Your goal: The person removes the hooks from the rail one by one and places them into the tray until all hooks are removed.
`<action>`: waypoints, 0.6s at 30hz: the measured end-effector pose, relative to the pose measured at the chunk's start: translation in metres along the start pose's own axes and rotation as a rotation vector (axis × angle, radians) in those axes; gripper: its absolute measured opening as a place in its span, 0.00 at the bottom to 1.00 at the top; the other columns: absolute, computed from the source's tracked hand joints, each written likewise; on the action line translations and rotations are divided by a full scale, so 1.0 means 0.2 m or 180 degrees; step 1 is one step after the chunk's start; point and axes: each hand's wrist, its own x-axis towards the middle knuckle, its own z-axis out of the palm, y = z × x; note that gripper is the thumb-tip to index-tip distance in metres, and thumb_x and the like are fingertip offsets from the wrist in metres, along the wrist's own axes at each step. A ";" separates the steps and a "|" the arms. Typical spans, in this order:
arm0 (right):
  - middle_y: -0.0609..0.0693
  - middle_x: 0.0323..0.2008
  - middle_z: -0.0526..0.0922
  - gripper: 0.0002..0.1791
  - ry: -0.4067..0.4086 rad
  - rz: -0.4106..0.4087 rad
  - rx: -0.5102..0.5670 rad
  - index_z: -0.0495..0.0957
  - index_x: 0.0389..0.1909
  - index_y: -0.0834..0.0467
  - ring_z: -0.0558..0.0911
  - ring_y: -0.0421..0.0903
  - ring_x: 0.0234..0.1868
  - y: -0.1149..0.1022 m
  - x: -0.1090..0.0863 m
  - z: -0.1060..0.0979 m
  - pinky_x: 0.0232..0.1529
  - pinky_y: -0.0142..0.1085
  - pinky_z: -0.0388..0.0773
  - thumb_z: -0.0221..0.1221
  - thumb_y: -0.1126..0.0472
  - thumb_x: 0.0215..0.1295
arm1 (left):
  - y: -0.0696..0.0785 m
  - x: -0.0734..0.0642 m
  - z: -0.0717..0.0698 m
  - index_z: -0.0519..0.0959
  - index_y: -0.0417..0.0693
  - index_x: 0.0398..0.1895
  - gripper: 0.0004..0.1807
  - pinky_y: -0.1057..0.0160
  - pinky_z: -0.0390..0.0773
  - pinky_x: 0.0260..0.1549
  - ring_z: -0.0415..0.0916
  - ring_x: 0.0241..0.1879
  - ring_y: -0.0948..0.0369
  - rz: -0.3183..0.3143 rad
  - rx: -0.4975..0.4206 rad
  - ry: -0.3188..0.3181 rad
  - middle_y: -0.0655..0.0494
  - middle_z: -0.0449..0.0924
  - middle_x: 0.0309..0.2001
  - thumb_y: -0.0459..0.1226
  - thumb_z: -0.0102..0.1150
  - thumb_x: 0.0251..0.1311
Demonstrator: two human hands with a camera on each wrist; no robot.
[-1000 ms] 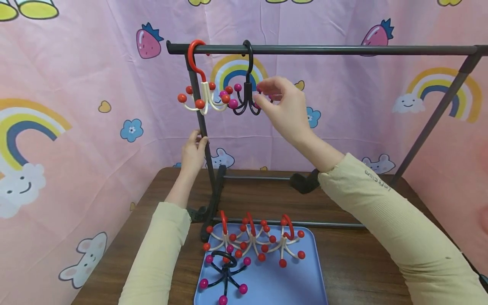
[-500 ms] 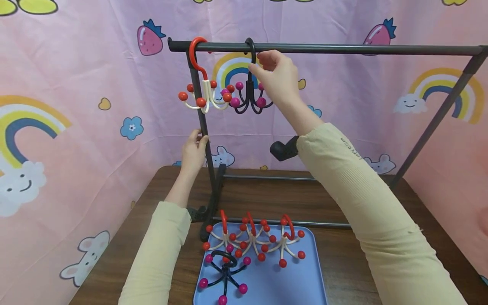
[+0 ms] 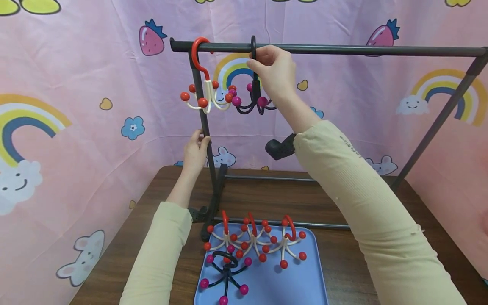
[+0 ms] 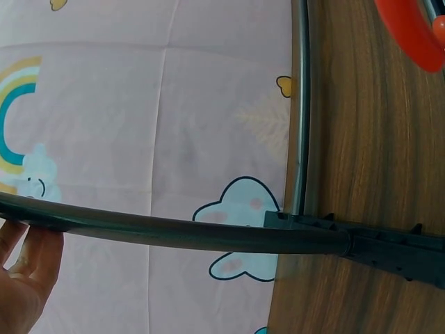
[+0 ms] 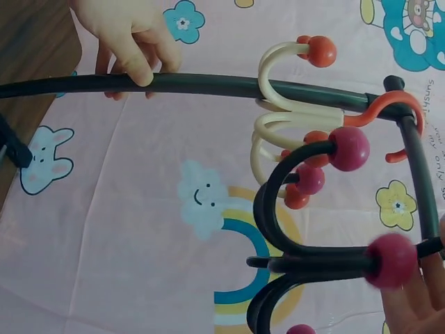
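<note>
- Pink patterned cloth (image 3: 343, 106), filling the back of the room.
- Brown table (image 3: 267, 199), across the lower half.
- Dark rack (image 3: 381, 50) standing there, its bar along the top.
- Blue tray (image 3: 289, 284), bottom centre, bearing three red-hooked hangers (image 3: 254, 240) and a lying black hanger (image 3: 226, 274).
- Hanging black hanger (image 3: 256, 90), top centre, hook over the bar.
- Red-and-cream hanger (image 3: 208, 92), just left of it.
- Right hand (image 3: 277, 71), top centre, pinching the hanging one's neck.
- Left hand (image 3: 195, 152), left of centre, apart from the right, curled round the rack's post.
</note>
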 end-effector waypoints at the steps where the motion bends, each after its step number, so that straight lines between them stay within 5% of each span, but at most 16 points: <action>1: 0.49 0.40 0.83 0.12 0.0002 -0.0024 0.0032 0.80 0.42 0.56 0.78 0.41 0.43 0.00 0.00 0.00 0.46 0.30 0.70 0.61 0.57 0.57 | 0.00 0.00 0.00 0.68 0.49 0.54 0.19 0.53 0.75 0.37 0.78 0.42 0.51 0.0001 -0.0005 0.0004 0.47 0.77 0.48 0.49 0.41 0.66; 18: 0.48 0.32 0.79 0.10 0.0015 -0.0223 0.0764 0.80 0.39 0.61 0.77 0.41 0.39 -0.02 -0.07 -0.14 0.46 0.29 0.75 0.62 0.63 0.55 | -0.02 0.01 0.02 0.68 0.49 0.55 0.20 0.54 0.75 0.35 0.78 0.41 0.52 0.0037 -0.0023 0.0022 0.46 0.77 0.48 0.49 0.41 0.67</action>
